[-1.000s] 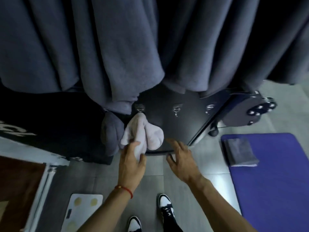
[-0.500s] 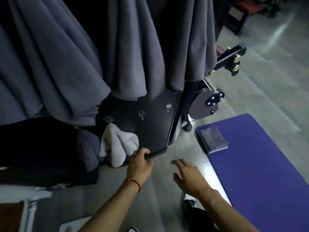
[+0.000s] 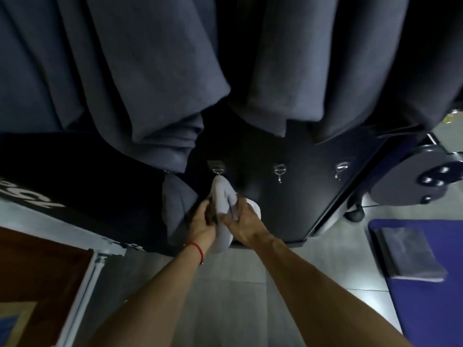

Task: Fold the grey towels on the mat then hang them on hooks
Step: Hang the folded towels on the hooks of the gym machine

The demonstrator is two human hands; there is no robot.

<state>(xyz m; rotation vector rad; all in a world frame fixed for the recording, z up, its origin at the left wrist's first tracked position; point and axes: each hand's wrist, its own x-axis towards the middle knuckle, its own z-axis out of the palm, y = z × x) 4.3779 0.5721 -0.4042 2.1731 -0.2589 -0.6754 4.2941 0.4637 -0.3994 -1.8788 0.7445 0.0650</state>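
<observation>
Both hands have come back to the pale towel since half a second ago, when the left hand was on the lower edge of the black board and the right hand hovered free near the floor. Now the two meet at the towel, which hangs from the leftmost hook and reaches down past the board's lower edge. The left grip is curled against the towel's left side, fingers bent round its edge. The right grip lies on the towel's right side, thumb and fingers pressed into the cloth; whether they pinch a fold or only press it is hard to tell. A red string circles the left wrist.

Two more hooks, a middle hook and a right hook, are set in the board to the right, both bare. Dark grey cloths hang in heavy folds above and partly over the board. Another folded towel, darker grey, lies on the blue mat at the right, well apart from the hands. Grey tiles cover the floor below the arms. A brown panel shows at the lower left.
</observation>
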